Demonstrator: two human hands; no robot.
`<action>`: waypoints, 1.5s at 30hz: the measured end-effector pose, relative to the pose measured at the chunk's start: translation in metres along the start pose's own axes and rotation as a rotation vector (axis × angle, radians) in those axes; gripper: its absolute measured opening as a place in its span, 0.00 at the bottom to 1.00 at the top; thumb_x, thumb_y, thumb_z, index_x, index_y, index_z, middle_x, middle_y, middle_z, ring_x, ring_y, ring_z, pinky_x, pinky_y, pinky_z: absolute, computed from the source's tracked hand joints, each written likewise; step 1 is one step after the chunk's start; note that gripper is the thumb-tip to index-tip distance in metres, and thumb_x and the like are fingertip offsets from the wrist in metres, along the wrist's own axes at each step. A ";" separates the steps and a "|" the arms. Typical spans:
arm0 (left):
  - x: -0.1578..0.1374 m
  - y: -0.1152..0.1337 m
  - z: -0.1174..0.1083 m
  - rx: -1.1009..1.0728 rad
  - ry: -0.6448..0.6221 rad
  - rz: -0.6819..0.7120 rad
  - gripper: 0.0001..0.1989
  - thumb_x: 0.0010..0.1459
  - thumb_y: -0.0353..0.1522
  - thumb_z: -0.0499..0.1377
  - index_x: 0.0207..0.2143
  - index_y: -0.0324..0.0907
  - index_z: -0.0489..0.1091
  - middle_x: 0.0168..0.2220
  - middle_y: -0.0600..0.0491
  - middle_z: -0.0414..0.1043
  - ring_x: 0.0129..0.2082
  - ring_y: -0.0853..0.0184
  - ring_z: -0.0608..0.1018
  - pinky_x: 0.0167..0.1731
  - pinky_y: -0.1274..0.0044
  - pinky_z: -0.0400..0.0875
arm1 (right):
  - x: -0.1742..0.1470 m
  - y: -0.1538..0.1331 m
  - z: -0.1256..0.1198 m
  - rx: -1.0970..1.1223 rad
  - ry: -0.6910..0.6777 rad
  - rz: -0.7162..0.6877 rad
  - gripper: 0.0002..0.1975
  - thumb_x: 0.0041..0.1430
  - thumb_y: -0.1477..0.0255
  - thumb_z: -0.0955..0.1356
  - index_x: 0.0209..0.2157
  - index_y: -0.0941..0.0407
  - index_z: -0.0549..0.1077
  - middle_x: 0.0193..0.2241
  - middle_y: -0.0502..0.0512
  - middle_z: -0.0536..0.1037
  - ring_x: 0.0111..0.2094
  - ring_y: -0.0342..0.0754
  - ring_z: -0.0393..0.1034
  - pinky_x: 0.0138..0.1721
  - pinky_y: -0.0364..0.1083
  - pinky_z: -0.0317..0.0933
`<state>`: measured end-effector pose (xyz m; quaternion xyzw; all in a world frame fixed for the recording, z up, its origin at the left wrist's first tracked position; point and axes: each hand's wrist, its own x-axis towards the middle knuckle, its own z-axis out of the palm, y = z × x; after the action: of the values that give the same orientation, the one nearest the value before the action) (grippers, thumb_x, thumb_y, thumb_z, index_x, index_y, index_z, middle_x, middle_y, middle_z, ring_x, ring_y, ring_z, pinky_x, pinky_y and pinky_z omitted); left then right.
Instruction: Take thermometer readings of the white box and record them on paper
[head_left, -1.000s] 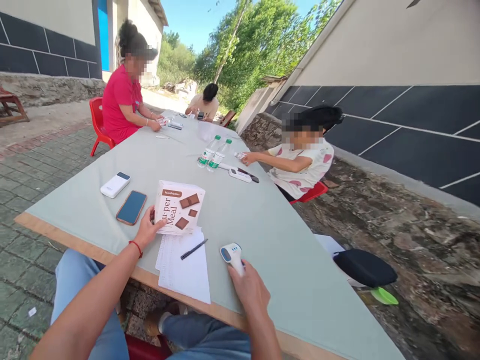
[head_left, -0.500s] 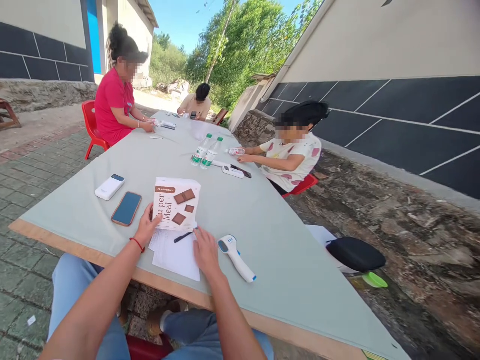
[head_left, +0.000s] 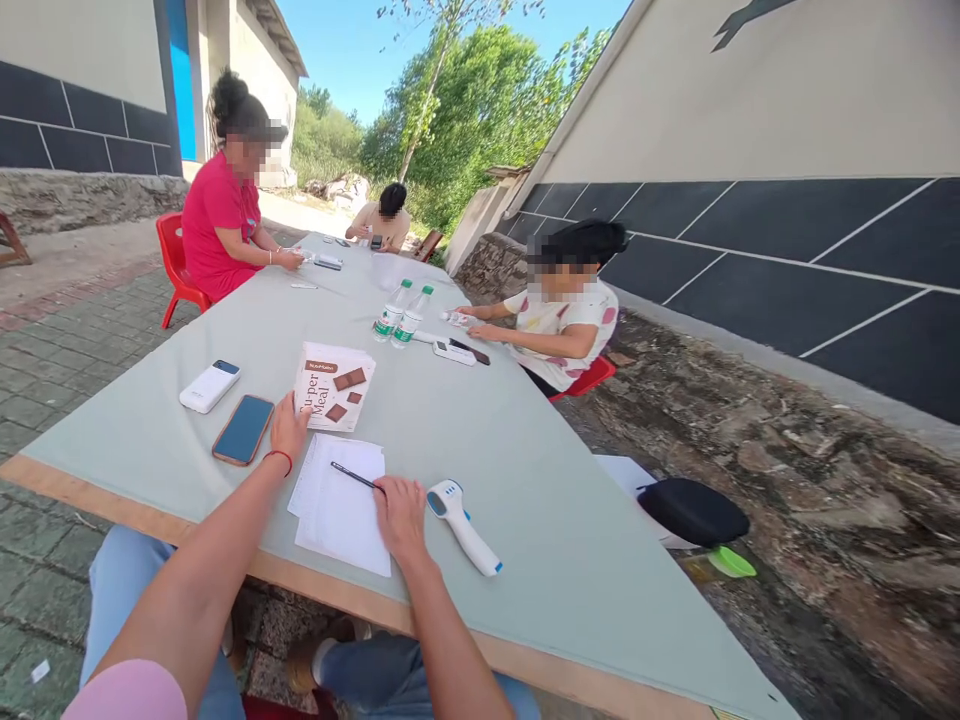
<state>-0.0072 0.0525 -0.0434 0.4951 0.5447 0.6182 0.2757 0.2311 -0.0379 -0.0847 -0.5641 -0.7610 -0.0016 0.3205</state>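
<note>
My left hand (head_left: 289, 430) is closed on the lower left side of a white Nu-per Meal package (head_left: 346, 385) printed with brown chocolate pieces. The package is tilted up from the table, and some of my fingers are hidden behind it. On the near side of it lie white sheets of paper (head_left: 341, 535), slightly fanned. A black pen (head_left: 352, 474) slants across them, its right end in the fingertips of my right hand (head_left: 402, 515), which is curled over the papers' right edge. A white infrared thermometer (head_left: 469, 530) lies just right of that hand.
Left of the package lie a smartphone (head_left: 244, 430) and a white power bank (head_left: 210, 386). Two water bottles (head_left: 407, 318) stand mid-table. Three people sit around the table (head_left: 570, 560), handling small things. A black case (head_left: 694, 510) sits beyond the right edge.
The package has moved away from me, baring more of the papers. The pen has swung round, its free end now pointing up and left. My right hand has shifted slightly nearer me.
</note>
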 end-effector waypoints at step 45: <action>-0.106 0.055 -0.040 1.224 -0.590 0.112 0.43 0.58 0.58 0.43 0.65 0.39 0.53 0.69 0.42 0.43 0.69 0.51 0.49 0.64 0.55 0.41 | -0.006 -0.038 0.007 0.230 -0.148 0.161 0.31 0.55 0.60 0.68 0.57 0.56 0.60 0.49 0.61 0.74 0.60 0.61 0.57 0.59 0.62 0.40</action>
<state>0.0051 -0.0705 -0.0208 0.7372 0.6718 0.0512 0.0508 0.1962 -0.0538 -0.0798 -0.5815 -0.7298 0.1528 0.3253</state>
